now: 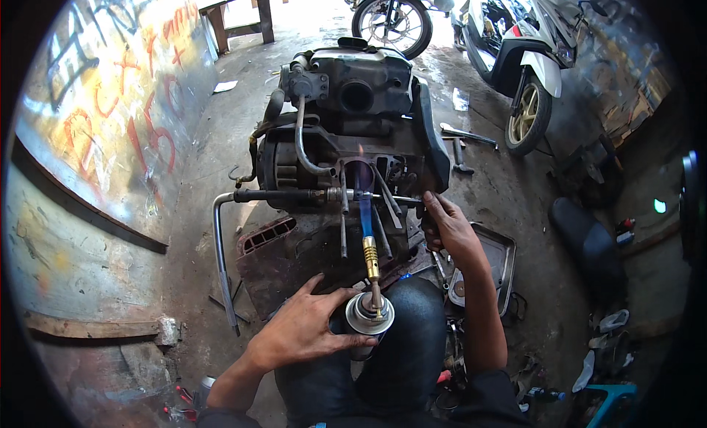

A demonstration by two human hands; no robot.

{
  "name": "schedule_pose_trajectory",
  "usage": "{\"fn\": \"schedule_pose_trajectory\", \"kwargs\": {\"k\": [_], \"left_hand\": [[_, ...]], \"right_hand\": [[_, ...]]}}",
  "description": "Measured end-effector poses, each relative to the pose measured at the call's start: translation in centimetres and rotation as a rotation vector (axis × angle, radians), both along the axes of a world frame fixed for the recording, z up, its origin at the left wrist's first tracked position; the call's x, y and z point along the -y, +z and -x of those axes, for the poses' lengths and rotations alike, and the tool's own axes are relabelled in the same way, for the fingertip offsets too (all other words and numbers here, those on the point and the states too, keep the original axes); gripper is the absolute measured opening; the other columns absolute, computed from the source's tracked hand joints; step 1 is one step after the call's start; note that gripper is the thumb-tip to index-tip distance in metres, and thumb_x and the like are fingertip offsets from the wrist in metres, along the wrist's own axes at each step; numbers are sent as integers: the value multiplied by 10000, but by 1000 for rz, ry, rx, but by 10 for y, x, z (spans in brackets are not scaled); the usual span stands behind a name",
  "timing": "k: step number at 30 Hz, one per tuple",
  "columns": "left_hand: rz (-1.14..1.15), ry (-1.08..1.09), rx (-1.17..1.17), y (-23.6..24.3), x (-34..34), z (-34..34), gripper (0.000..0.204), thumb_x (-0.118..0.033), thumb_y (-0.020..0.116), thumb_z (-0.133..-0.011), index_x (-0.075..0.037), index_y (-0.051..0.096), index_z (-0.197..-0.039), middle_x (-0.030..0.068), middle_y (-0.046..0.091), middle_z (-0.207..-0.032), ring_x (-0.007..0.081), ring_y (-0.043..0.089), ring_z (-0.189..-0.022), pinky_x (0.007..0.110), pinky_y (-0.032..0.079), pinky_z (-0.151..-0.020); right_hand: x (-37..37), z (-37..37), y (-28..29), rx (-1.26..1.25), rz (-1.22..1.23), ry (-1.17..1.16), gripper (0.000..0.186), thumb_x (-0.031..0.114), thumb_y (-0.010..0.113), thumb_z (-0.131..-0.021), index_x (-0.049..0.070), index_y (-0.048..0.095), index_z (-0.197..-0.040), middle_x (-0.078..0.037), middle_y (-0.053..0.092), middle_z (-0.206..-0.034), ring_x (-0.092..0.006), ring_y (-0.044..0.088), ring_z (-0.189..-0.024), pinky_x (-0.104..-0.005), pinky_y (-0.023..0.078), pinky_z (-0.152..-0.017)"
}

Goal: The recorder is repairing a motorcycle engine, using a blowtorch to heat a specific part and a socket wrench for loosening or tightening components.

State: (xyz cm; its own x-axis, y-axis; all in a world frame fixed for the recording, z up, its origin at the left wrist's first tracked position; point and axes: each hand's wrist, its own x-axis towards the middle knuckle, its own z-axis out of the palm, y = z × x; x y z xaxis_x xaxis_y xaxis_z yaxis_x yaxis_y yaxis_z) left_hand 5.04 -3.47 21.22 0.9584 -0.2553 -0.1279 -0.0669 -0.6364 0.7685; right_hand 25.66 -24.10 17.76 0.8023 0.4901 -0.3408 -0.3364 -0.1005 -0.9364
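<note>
My left hand [313, 321] is wrapped round the canister of a gas torch [370, 260], its brass nozzle pointing away from me. A blue flame [365, 216] with an orange tip rises from it between the metal studs of the engine [353, 126]. Beyond my knees, my right hand [451, 233] grips a slim tool with a straight metal shaft [403, 198], like a screwdriver. Its shaft points left towards the heated spot; the handle is hidden by my fingers. From the left, a long bent wrench bar [219, 251] with a dark extension meets the studs.
Beneath the engine lies a dark reddish panel [272, 258]. A metal tray [501, 255] is right of my knees. A hammer [462, 157] and a ratchet-like tool [471, 135] lie farther off. A white scooter [508, 52] stands far right, a painted wall [110, 96] at left.
</note>
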Motion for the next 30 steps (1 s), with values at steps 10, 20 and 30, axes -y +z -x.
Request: {"fn": "schedule_pose_trajectory", "kwargs": {"k": [10, 20, 30], "left_hand": [[14, -9, 13, 3, -4, -1, 802, -612, 693, -776, 20, 549, -1248, 213, 661, -1105, 353, 652, -1018, 523, 262, -1150], [18, -37, 43, 4, -2, 0, 805, -616, 685, -779, 19, 546, -1254, 211, 647, -1146, 369, 635, -1052, 531, 275, -1142], [42, -18, -80, 4, -5, -6, 817, -618, 695, -768, 6, 539, -1273, 219, 658, -1114, 371, 641, -1034, 525, 279, -1142]], "right_hand": [[0, -1, 0, -6, -8, -8, 353, 459, 532, -982, 115, 503, -910, 54, 370, -599, -45, 313, -461, -222, 266, -421], [2, 1, 2, -4, 31, -11, 360, 462, 531, -982, 110, 508, -909, 48, 395, -600, -51, 333, -453, -235, 299, -417], [-1, -2, 0, -10, -17, 1, 348, 450, 532, -985, 114, 503, -898, 52, 383, -605, -49, 315, -464, -224, 274, -426]]}}
